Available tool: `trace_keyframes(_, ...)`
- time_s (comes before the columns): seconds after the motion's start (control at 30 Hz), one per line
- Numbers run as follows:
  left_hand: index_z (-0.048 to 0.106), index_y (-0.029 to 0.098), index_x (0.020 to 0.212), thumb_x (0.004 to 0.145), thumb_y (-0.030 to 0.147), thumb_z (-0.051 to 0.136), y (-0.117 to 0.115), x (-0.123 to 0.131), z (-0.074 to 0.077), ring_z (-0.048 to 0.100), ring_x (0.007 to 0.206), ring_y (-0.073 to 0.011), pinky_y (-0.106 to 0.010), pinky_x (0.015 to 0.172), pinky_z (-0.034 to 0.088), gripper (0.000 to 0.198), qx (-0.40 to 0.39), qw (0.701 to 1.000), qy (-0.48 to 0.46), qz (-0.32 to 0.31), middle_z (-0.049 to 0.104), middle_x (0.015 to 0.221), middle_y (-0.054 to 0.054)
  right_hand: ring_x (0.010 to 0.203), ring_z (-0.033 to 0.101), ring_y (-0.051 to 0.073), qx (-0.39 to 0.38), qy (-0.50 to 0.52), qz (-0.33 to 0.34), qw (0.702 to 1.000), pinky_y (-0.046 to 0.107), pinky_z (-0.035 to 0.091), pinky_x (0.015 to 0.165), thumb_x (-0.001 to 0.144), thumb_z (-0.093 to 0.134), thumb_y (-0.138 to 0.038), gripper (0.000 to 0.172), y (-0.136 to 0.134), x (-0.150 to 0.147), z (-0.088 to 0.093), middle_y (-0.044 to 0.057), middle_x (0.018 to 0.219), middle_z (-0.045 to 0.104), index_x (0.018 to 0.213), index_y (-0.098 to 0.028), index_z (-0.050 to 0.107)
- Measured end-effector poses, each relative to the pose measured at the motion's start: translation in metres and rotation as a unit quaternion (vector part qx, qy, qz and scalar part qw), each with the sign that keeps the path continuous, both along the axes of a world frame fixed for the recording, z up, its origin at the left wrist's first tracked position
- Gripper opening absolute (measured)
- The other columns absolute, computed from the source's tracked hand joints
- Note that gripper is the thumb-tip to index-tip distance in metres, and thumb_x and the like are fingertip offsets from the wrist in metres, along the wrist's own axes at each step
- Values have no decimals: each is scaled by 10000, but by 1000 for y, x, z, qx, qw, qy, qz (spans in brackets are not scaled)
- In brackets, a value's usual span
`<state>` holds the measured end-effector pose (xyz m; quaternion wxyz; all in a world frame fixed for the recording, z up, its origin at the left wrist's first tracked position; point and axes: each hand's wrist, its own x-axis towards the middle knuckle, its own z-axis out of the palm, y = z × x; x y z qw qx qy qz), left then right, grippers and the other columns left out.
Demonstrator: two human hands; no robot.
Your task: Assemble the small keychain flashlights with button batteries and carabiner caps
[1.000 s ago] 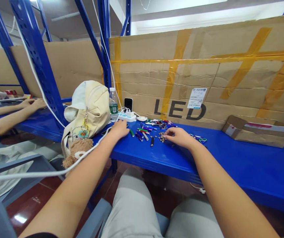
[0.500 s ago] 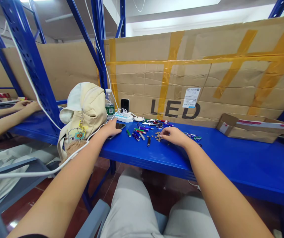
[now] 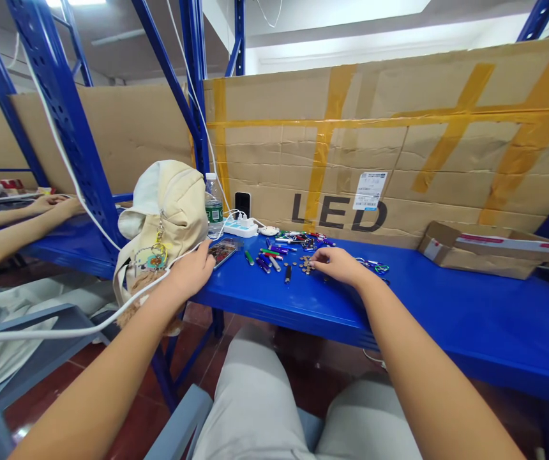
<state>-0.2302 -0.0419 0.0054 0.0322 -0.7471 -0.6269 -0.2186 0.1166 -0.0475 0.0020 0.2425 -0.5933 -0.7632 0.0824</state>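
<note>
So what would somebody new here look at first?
Probably the huge cardboard marked LED, at the back of the table. Then maybe the cream bag, left of the bottle. The bright tubes between the left hand and right hand would likely catch the eye too.

There was one lit phone (image 3: 223, 252), one bag (image 3: 183, 201), one bottle (image 3: 214, 212), one power strip (image 3: 239, 227) and one open box (image 3: 488, 258). Tubes (image 3: 275, 263) numbered at least six; discs (image 3: 308, 271), poorly seen, perhaps ten.

Brownish discs (image 3: 306, 264), blue table (image 3: 428, 300)
</note>
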Motion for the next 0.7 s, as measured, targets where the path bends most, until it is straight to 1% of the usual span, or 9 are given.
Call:
trace_keyframes(0.1,351,132,1408,882,320,272,25,3,4,597,1099,-280,-391,951,440,565,-22,997,-26,-70,600,1245,-143,769,620,171,-11,7,-10,1000,256,459,652,813,553,-324,153,-2,-2,1,42,861,694,792,-193,630)
trace_keyframes(0.13,347,132,1410,882,323,270,33,2,6,602,1089,-279,-391,942,446,567,-29,995,-39,-82,611,1229,-141,763,620,170,-16,10,-13,1000,257,460,652,815,550,-319,151,-3,-2,2,42,860,693,794,-192,629)
trace_keyframes(0.17,340,133,1412,882,328,267,39,1,7,601,1087,-279,-397,938,448,569,-27,995,-57,-81,617,1220,-138,758,620,169,-20,11,-15,1000,258,460,654,817,547,-316,151,-3,-3,2,42,859,692,795,-190,627)
trace_keyframes(0.23,340,139,1406,878,318,269,45,-2,8,579,1126,-260,-386,969,432,562,-14,990,-105,-90,622,1220,-112,759,621,170,-23,7,-15,1000,262,459,663,821,544,-320,158,-4,-3,3,43,855,691,791,-186,623)
trace_keyframes(0.33,321,147,1410,862,281,289,41,-10,2,575,1124,-233,-370,987,420,566,12,984,-143,-110,640,1194,-75,761,620,174,-15,-7,-13,1000,267,455,673,822,543,-337,175,-3,-2,2,43,836,691,777,-184,615)
trace_keyframes(0.47,314,130,1408,845,258,309,32,-17,-11,604,1038,-232,-372,965,430,578,54,981,-137,-126,657,1139,-76,751,617,169,-14,-7,-1,1000,259,449,654,819,538,-347,181,0,0,-1,35,841,695,780,-194,627)
trace_keyframes(0.57,315,105,1407,851,259,306,35,-17,-17,596,1048,-238,-378,979,420,577,76,980,-129,-130,649,1135,-98,760,611,171,-9,-8,3,1000,258,445,650,814,540,-368,199,3,2,-3,34,837,693,790,-197,638)
trace_keyframes(0.7,291,94,1422,855,248,307,41,-17,-22,574,1101,-246,-391,1007,401,588,84,979,-118,-146,634,1156,-115,774,605,179,-5,-15,5,1000,265,442,664,809,539,-391,220,4,4,-5,36,838,689,804,-196,642)
